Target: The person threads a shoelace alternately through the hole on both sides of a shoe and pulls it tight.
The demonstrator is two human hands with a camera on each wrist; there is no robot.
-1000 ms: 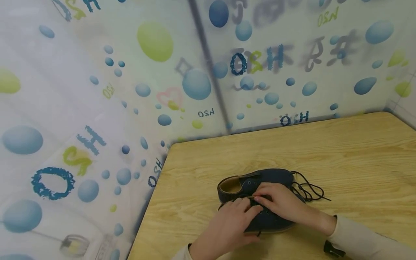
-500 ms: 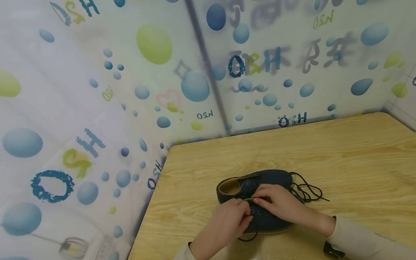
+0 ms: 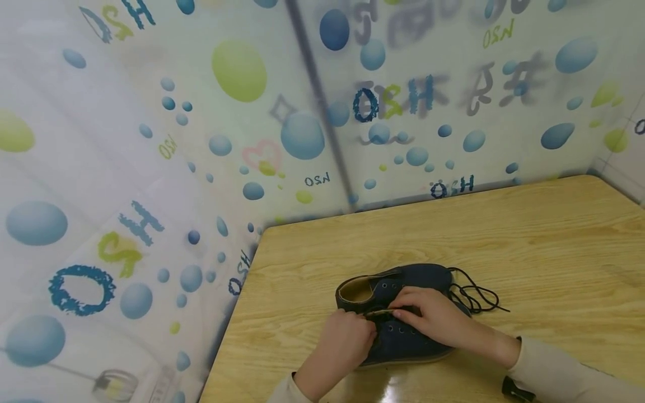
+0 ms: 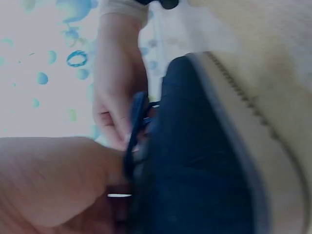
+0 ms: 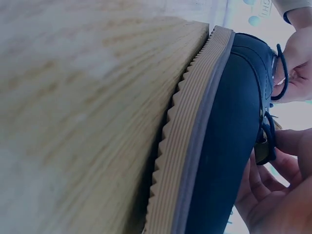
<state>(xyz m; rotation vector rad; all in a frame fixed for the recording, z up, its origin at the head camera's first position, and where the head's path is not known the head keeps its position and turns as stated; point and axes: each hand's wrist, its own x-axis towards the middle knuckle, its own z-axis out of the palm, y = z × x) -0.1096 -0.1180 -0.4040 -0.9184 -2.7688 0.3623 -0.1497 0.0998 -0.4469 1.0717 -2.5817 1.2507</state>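
Observation:
Two navy shoes lie side by side with their toes to the right in the head view. On the near shoe point(image 3: 413, 344), my right hand point(image 3: 433, 313) pinches the tongue point(image 3: 380, 313), whose tan edge shows between my hands. The right wrist view shows the thumb and fingers of this hand at the tongue. My left hand point(image 3: 347, 336) has its fingers curled at the shoe's opening; a dark shoelace point(image 5: 281, 73) loops beside it, held at the fingers. The far shoe point(image 3: 425, 274) stands just behind, its tan lining visible and its eyelets partly bare.
Dark loose laces point(image 3: 476, 296) spread on the wooden table point(image 3: 554, 240) beyond the shoe toes. A sheet printed with bubbles and letters point(image 3: 302, 134) hangs behind and to the left of the table edge. A black strap point(image 3: 517, 389) sits under the right sleeve point(image 3: 564, 366).
My left hand has turned and moved slightly left toward the heel, its fingers curling in more. The lace end that hung below it is out of sight in the head view. My right hand stays nearly still.

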